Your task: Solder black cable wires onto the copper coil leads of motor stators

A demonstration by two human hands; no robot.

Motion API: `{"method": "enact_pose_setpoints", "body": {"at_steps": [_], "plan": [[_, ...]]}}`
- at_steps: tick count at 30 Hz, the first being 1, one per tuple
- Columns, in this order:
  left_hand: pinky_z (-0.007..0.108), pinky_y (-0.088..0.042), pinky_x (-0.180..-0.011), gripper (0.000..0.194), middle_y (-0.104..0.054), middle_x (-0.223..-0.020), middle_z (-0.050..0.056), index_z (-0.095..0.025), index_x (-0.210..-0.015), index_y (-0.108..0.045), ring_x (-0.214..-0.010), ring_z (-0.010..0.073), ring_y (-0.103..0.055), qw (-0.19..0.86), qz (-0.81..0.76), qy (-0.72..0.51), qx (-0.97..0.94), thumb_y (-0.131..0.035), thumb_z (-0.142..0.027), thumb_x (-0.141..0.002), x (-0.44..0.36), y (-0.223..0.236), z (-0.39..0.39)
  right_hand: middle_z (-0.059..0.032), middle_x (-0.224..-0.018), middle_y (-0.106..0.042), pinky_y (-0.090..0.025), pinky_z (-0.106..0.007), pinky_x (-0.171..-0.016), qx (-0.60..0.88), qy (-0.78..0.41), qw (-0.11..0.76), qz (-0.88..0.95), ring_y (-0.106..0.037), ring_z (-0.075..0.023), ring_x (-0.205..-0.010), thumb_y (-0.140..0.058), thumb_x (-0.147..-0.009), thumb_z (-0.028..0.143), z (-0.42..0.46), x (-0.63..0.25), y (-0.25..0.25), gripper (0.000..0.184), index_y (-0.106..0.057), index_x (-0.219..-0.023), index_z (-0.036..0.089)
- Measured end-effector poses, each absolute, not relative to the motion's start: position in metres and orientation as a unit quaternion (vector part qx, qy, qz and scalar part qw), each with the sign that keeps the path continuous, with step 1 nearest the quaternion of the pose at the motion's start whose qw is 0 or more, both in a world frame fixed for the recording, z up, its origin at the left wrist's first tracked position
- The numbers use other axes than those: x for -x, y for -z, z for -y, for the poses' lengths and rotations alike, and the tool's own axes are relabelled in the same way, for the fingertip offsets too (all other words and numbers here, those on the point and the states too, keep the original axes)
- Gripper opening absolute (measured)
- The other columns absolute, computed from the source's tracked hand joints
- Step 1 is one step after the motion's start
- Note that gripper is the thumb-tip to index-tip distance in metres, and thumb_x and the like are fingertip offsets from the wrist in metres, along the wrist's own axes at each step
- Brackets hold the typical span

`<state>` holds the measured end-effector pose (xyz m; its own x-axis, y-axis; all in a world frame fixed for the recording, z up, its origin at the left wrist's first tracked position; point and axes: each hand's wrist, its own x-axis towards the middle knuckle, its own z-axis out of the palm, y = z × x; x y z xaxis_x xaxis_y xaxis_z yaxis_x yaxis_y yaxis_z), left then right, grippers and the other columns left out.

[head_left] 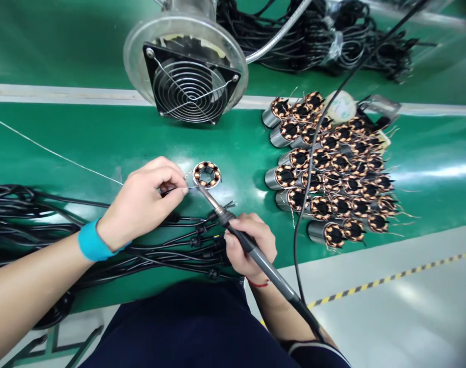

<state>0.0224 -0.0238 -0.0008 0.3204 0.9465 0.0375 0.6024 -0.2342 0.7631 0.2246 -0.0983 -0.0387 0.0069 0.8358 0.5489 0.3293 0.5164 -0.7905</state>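
A copper-wound stator ring (206,175) lies flat on the green workbench (102,138). My left hand (142,202) is just left of the ring, with its fingertips pinching a thin wire (175,189) whose end points towards the ring. My right hand (248,245) grips a grey soldering iron (263,260) like a pen. The iron's metal tip rests at or very near the ring's lower left edge. A fine silvery wire (52,148) runs across the bench towards my left hand, and its end is hidden behind that hand.
Several stators in metal sleeves (328,179) stand in a packed group to the right. Black cables (102,240) lie under my left arm. A round fume fan (189,82) stands behind the ring, with bundled black cables (313,41) beyond. The iron's cord (305,204) rises past the stators.
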Motion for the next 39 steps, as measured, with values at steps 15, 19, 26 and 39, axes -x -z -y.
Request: {"method": "enact_pose_setpoints", "body": {"at_steps": [15, 19, 26, 39], "plan": [[0.024, -0.045, -0.065, 0.009, -0.063, -0.088, 0.001, -0.016, -0.072, -0.063, -0.074, 0.0108, -0.057, 0.328, -0.523, -0.267, -0.740, -0.059, -0.015, -0.080, -0.0242, -0.0001, 0.0239, 0.0024, -0.065, -0.063, -0.049, -0.024, -0.048, 0.425, -0.251, 0.568, 0.658, -0.058, -0.0119, -0.051, -0.060, -0.082, 0.022, 0.0977, -0.2245, 0.0450, 0.023, -0.058, -0.104, 0.024], [0.024, -0.045, -0.064, 0.008, -0.063, -0.089, 0.001, -0.016, -0.072, -0.063, -0.074, 0.0108, -0.057, 0.329, -0.526, -0.273, -0.735, -0.060, -0.016, -0.079, -0.0237, -0.0005, 0.0235, 0.0032, -0.063, -0.061, -0.049, -0.024, -0.048, 0.425, -0.259, 0.565, 0.658, -0.058, -0.0119, -0.050, -0.060, -0.082, 0.021, 0.0978, -0.2252, 0.0462, 0.023, -0.057, -0.105, 0.024], [0.025, -0.046, -0.066, 0.006, -0.063, -0.090, 0.002, -0.016, -0.074, -0.063, -0.076, 0.0118, -0.058, 0.333, -0.528, -0.277, -0.731, -0.060, -0.016, -0.079, -0.0229, 0.0002, 0.0239, 0.0029, -0.064, -0.062, -0.050, -0.025, -0.048, 0.442, -0.249, 0.553, 0.661, -0.058, -0.0117, -0.050, -0.058, -0.085, 0.025, 0.0980, -0.2243, 0.0451, 0.019, -0.057, -0.103, 0.024], [0.026, -0.046, -0.068, 0.008, -0.063, -0.091, 0.002, -0.017, -0.073, -0.063, -0.078, 0.0128, -0.057, 0.333, -0.540, -0.254, -0.730, -0.059, -0.020, -0.080, -0.0234, -0.0012, 0.0238, -0.0003, -0.078, -0.066, -0.056, -0.029, -0.062, 0.460, -0.229, 0.533, 0.672, -0.063, -0.0142, -0.067, -0.061, -0.084, 0.020, 0.0969, -0.2273, 0.0419, 0.030, -0.059, -0.114, 0.026]]}}
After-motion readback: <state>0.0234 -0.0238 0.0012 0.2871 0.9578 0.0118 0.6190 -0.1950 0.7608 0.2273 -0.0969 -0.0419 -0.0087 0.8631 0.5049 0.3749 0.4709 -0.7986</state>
